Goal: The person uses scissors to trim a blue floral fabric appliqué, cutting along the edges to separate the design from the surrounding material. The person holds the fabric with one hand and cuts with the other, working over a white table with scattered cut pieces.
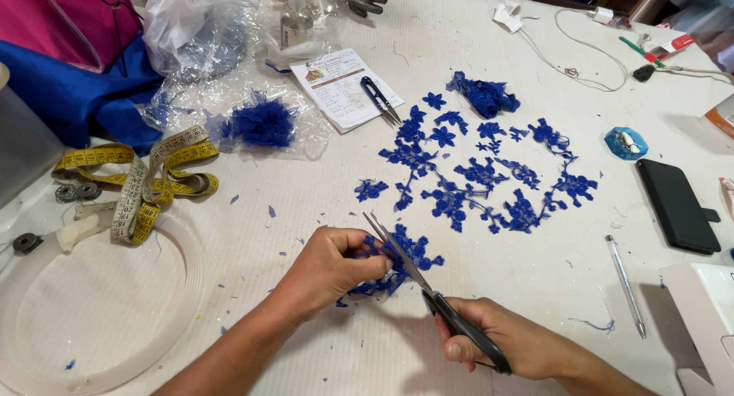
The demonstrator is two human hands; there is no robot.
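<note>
**Trimming blue lace appliqué**

The left hand (pixel 329 270) has its fingers pinched on a blue lace motif (pixel 397 262), soft, light and easily frayed, so it looks best gripped close to the cut. The right hand's (pixel 505 342) fingers are closed through the scissors (pixel 428 289), whose blades part over the lace. Beyond the fingers, cut lace flowers (pixel 482 174) lie on the bench (pixel 321 189); a tape measure (pixel 145 182) lies far left.
</note>
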